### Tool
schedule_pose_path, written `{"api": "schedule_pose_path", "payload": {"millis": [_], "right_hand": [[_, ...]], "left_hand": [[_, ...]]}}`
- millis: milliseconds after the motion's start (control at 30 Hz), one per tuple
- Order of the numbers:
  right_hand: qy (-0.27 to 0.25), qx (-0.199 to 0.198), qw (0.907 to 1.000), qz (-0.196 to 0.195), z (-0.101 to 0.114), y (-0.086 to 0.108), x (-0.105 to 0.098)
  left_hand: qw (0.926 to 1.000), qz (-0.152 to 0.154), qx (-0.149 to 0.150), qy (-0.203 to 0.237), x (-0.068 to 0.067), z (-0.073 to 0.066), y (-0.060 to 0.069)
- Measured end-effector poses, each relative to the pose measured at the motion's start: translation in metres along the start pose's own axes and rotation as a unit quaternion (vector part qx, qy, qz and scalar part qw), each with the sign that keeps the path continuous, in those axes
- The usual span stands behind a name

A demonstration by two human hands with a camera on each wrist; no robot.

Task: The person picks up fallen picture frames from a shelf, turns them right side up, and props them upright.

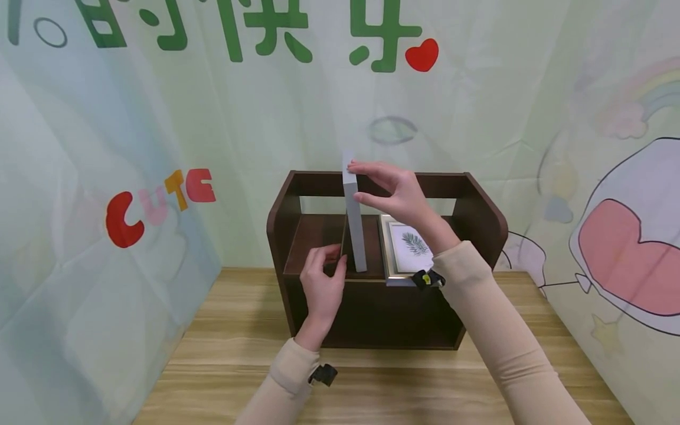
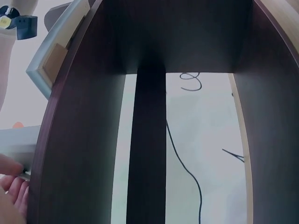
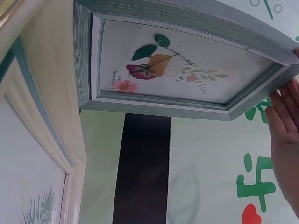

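Note:
A grey picture frame (image 1: 355,218) stands upright, nearly edge-on in the head view, on a dark brown shelf unit (image 1: 382,313). Its face, with a dried-flower picture (image 3: 159,65), shows in the right wrist view. My right hand (image 1: 395,189) holds its upper corner by thumb and fingertips. Low at its left side, my left hand (image 1: 324,283) pinches the thin dark stand (image 1: 345,236) behind the frame. Only part of that hand appears in the left wrist view, so its exact hold is partly hidden.
A second, light-coloured frame with a leaf picture (image 1: 409,245) lies beside the upright one, partly under my right forearm. The unit's side panels (image 1: 483,218) and back rail (image 1: 435,183) enclose the shelf. A wood-grain table (image 1: 239,330) carries the unit; printed cloth hangs around it.

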State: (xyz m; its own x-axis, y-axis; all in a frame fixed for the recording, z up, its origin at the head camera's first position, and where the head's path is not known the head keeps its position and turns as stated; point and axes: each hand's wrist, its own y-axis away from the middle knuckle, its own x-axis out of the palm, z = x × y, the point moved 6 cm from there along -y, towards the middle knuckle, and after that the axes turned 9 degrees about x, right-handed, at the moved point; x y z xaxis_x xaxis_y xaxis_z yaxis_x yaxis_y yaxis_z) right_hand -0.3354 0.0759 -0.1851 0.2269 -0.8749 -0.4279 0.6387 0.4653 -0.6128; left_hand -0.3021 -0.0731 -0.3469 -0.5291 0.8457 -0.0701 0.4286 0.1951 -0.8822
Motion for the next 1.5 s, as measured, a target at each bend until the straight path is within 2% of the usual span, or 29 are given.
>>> {"api": "schedule_pose_path", "payload": {"millis": [367,600,767,1000,1267,1500], "right_hand": [[-0.008,-0.018,0.9998,0.007,0.001,-0.004,0.008],[0.001,-0.040,0.9991,0.014,0.005,-0.009,0.018],[0.022,-0.058,0.9979,0.019,0.010,-0.012,0.026],[0.059,-0.071,0.9955,0.020,0.015,-0.013,0.035],[0.085,-0.078,0.9932,0.017,-0.017,-0.022,0.037],[0.095,-0.064,0.9933,0.014,0.012,-0.015,0.039]], "left_hand": [[0.9996,-0.022,-0.007,-0.019,-0.018,0.009,-0.008],[0.9982,-0.047,-0.013,-0.034,-0.027,0.015,-0.009],[0.9965,-0.065,-0.024,-0.046,-0.033,0.019,-0.008],[0.9944,-0.075,-0.029,-0.069,-0.034,0.020,-0.006],[0.9921,-0.086,-0.046,-0.079,-0.036,0.023,-0.003],[0.9917,-0.092,-0.039,-0.081,-0.036,0.022,-0.002]]}}
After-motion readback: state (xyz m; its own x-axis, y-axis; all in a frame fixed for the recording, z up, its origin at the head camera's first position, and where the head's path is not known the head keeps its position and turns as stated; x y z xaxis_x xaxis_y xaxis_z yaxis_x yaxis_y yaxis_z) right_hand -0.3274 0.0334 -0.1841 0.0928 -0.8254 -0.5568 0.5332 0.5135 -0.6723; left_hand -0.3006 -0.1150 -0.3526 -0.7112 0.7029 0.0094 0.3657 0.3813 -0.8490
